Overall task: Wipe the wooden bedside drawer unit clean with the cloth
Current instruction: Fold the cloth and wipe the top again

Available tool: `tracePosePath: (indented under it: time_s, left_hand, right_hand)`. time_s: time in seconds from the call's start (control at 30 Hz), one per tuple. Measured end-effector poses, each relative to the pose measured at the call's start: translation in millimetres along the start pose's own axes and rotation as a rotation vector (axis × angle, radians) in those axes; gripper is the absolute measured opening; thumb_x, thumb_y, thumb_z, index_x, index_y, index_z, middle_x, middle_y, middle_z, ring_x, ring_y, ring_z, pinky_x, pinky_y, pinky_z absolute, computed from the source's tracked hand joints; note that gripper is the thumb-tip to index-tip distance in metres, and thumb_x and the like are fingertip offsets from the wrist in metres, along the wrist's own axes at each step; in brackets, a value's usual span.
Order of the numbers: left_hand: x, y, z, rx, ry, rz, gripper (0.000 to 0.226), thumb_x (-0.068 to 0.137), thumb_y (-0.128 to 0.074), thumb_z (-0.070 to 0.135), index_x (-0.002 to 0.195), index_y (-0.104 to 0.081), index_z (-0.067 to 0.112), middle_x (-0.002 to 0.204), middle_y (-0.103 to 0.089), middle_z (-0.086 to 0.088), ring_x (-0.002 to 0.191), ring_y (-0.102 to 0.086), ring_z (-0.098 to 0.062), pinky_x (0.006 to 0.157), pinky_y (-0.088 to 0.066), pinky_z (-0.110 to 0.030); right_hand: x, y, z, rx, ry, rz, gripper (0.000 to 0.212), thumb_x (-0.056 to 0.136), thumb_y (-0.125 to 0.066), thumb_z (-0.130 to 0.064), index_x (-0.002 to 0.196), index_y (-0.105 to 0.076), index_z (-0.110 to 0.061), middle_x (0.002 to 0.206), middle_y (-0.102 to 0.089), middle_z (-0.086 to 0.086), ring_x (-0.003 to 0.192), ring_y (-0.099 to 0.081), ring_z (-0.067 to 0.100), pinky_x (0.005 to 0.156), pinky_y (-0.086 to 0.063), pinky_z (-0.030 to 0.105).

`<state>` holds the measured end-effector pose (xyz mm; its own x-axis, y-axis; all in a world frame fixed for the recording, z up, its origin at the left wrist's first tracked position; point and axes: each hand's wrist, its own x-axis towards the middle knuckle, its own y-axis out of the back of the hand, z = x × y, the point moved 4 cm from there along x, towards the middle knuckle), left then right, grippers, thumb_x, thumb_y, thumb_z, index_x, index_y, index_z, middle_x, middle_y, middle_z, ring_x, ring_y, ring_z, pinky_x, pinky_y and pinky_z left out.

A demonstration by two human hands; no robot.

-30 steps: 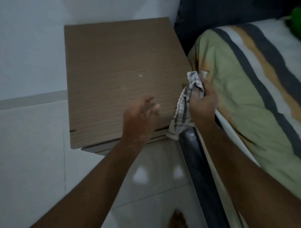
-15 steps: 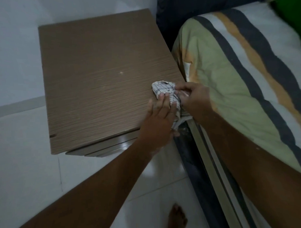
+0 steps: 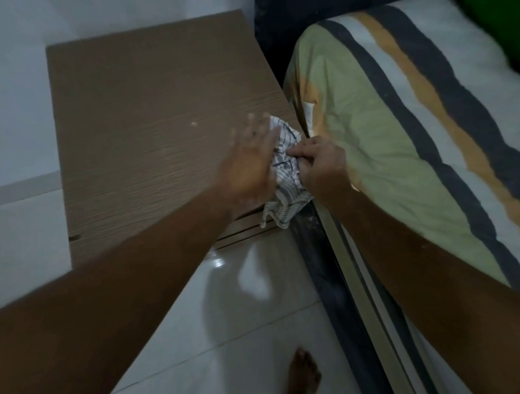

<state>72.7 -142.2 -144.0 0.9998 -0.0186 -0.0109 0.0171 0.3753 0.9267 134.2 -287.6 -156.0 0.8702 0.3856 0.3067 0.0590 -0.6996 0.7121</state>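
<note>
The right hand (image 3: pixel 319 165) pinches the crumpled checked white cloth (image 3: pixel 284 169) at the near right corner of the brown wood-grain bedside drawer unit (image 3: pixel 150 121); the left hand (image 3: pixel 251 164) lies open, flat beside it. A pale speck (image 3: pixel 193 124) suggests the wiping has barely begun.

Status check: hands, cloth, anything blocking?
Right hand pinching checked cloth at drawer unit near right corner. Left hand open, flat beside it. Top bare.

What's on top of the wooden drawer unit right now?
On the drawer unit: the checked cloth at its right front corner, under both hands, and a small pale speck. The hands hide part of the cloth.
</note>
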Motion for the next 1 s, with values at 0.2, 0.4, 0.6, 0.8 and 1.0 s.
tracePosePath:
  time_s: [0.2, 0.4, 0.6, 0.8, 1.0]
  left_hand:
    - [3.2, -45.2, 5.3, 0.265, -0.03, -0.343, 0.075, 0.106, -0.039, 0.035, 0.161, 0.0, 0.002, 0.171, 0.003, -0.017, 0.159, 0.005, -0.027, 0.128, 0.001, -0.051]
    - [23.9, -47.1, -13.1, 0.252, 0.032, -0.288, 0.072, 0.108, -0.033, 0.04, 0.161, -0.001, 0.002, 0.171, 0.005, -0.014, 0.159, 0.008, -0.025, 0.126, -0.001, -0.047]
    - [37.5, -45.5, -20.1, 0.183, 0.104, -0.287, 0.077, 0.106, -0.042, 0.03, 0.16, 0.006, 0.002, 0.169, 0.014, -0.016, 0.158, 0.014, -0.029, 0.127, -0.007, -0.045]
    - [27.9, -31.5, -14.5, 0.2, 0.072, -0.275, 0.074, 0.107, -0.037, 0.031, 0.16, 0.004, 0.0, 0.169, 0.012, -0.018, 0.158, 0.013, -0.032, 0.128, -0.003, -0.049]
    - [-73.6, 16.3, 3.7, -0.266, -0.027, 0.107, 0.053, 0.105, -0.045, 0.025, 0.154, -0.039, 0.006, 0.165, -0.029, -0.017, 0.156, -0.022, -0.031, 0.128, -0.015, -0.041]
  right_hand:
    - [-11.2, -0.8, 3.9, -0.122, 0.071, -0.116, 0.039, 0.093, -0.056, -0.006, 0.13, -0.062, 0.002, 0.131, -0.064, 0.019, 0.124, -0.06, 0.031, 0.108, -0.045, 0.037]
    - [-17.8, -30.6, 8.6, -0.638, 0.041, -0.387, 0.056, 0.108, -0.027, -0.032, 0.159, -0.016, -0.011, 0.166, -0.017, 0.005, 0.154, -0.012, 0.027, 0.118, -0.014, 0.063]
    - [8.3, -49.7, 9.3, -0.613, -0.073, -0.422, 0.056, 0.109, -0.025, -0.032, 0.159, -0.009, -0.016, 0.167, -0.011, -0.002, 0.154, -0.006, 0.024, 0.121, -0.015, 0.055]
    - [6.7, -46.2, 7.3, -0.581, -0.076, -0.418, 0.057, 0.108, -0.027, -0.03, 0.159, -0.008, -0.014, 0.167, -0.008, 0.0, 0.154, -0.006, 0.023, 0.121, -0.018, 0.054]
    - [-39.5, 10.7, -39.4, -0.193, 0.017, -0.109, 0.05, 0.104, -0.044, -0.021, 0.15, -0.038, -0.002, 0.156, -0.037, 0.019, 0.146, -0.035, 0.031, 0.117, -0.033, 0.051]
